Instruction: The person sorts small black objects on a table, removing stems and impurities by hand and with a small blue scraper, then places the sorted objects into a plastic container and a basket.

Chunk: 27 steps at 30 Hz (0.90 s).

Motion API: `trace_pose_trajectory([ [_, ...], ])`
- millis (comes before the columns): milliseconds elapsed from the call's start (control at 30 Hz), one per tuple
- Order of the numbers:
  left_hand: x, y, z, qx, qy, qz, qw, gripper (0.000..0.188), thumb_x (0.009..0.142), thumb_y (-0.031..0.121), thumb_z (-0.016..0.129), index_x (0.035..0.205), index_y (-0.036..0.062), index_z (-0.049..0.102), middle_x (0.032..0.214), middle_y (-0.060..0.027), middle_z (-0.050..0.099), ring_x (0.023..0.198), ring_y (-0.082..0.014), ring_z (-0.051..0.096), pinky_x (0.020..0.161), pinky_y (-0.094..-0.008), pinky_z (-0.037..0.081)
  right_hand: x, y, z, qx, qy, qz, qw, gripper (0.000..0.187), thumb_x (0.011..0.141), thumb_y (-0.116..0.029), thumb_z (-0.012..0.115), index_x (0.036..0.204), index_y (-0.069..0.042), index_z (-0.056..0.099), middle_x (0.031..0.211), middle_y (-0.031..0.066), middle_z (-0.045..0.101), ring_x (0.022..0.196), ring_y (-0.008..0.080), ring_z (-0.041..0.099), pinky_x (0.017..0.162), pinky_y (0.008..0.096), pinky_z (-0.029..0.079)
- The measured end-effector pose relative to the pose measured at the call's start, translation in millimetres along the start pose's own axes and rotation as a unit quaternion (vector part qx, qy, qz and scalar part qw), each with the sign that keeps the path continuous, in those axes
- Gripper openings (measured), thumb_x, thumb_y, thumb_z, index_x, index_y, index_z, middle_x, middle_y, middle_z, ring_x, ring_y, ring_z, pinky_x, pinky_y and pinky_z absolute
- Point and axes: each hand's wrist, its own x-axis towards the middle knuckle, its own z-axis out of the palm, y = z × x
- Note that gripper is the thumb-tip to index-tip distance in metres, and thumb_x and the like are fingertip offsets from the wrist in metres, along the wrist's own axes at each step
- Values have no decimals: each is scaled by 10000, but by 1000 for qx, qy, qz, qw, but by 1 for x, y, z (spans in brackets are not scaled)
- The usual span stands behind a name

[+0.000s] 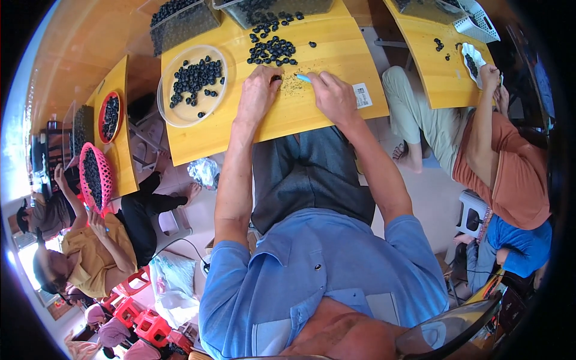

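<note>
My left hand (258, 91) is closed, with a small round black piece (276, 78) pinched between thumb and fingers. My right hand (333, 97) wraps round a slim tool with a light blue handle (303, 78); its tip points toward the left hand and is too small to make out. Fine crumbs (292, 88) lie on the yellow table (252, 127) between the two hands. Just beyond them is a loose pile of round black pieces (275, 50). To the left stands a shallow, clear round tray (161, 99) with many more black pieces (195, 78) in it.
Two clear bins (186, 27) of black pieces stand at the table's far edge. A white printed label (362, 95) lies right of my right hand. Co-workers sit at tables on both sides; one on the left handles a pink basket (105, 174). Red stools (153, 327) stand at lower left.
</note>
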Motion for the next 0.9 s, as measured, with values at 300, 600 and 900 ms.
trace_pose_trajectory([
  [300, -16, 27, 12, -258, 5, -220, 941, 214, 945, 46, 788, 1138, -35, 741, 971, -55, 746, 820, -96, 666, 749, -264, 555, -2, 1, -1, 7, 11, -21, 1000, 290, 872, -56, 650, 1148, -55, 742, 872, 87, 649, 817, 273, 715, 704, 420, 594],
  [600, -22, 30, 29, -281, 52, -208, 936, 324, 900, -11, 809, 1189, -25, 664, 991, -38, 720, 869, -92, 667, 804, -242, 567, -1, -1, -1, 3, 7, -42, 999, 241, 877, -68, 660, 1103, -83, 743, 812, 65, 594, 766, 248, 683, 641, 406, 567],
  [900, -25, 33, 31, -220, 91, -184, 954, 348, 882, 0, 806, 1204, -6, 675, 948, -74, 741, 843, -144, 721, 794, -295, 606, 0, -4, -5, 1, 0, -63, 998, 239, 878, -52, 672, 1095, -83, 767, 805, 65, 605, 743, 236, 687, 632, 379, 565],
])
